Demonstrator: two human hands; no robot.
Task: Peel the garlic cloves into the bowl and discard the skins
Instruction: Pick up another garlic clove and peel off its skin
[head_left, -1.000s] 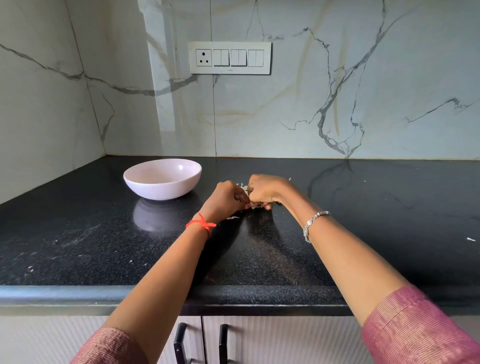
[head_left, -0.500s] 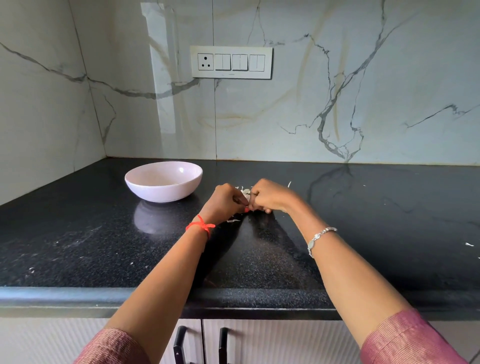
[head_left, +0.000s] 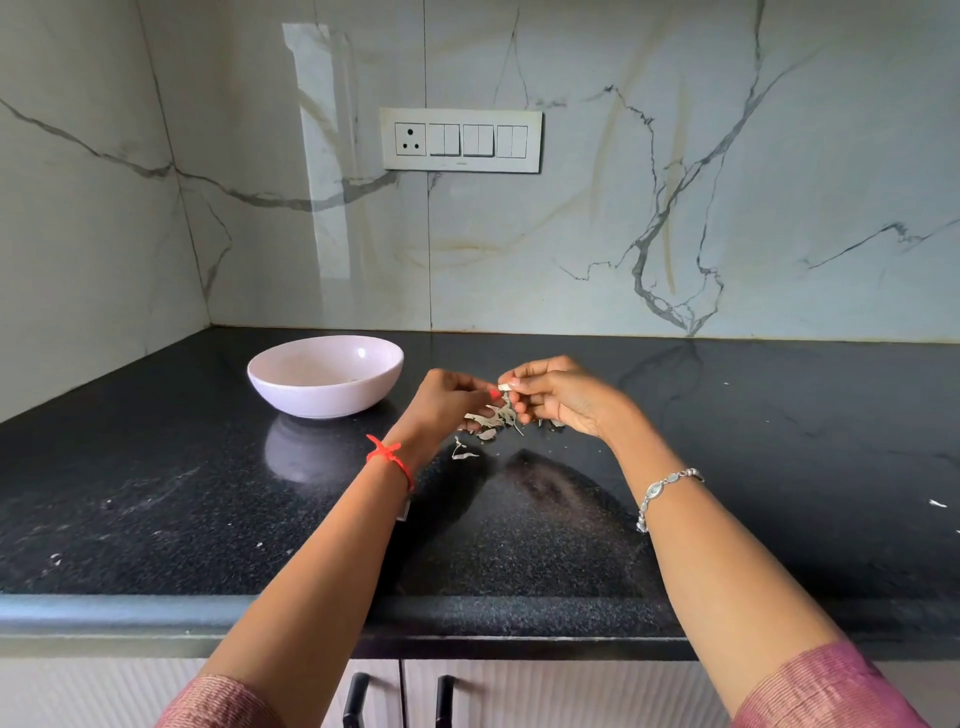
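Both grips have lifted off the table (head_left: 779, 467) in the last half second; right grip (head_left: 561, 400) pinches the clove (head_left: 505, 387); left grip (head_left: 447, 397) curls against it, whether it nips skin I cannot tell; skins (head_left: 493, 420) lie below; bowl (head_left: 270, 364) stands left of both; judgement: peeling continues, clove not yet dropped.

Pale pink bowl (head_left: 322, 402). Black speckled counter (head_left: 156, 493). White marble wall (head_left: 753, 156), grey and tan veins. Red thread (head_left: 389, 458) on left wrist, silver bracelet (head_left: 667, 488) on right. Mauve fine-striped sleeves (head_left: 831, 691). Beige-grey skins (head_left: 493, 418), white garlic clove (head_left: 504, 387). Black cabinet handles (head_left: 353, 696).
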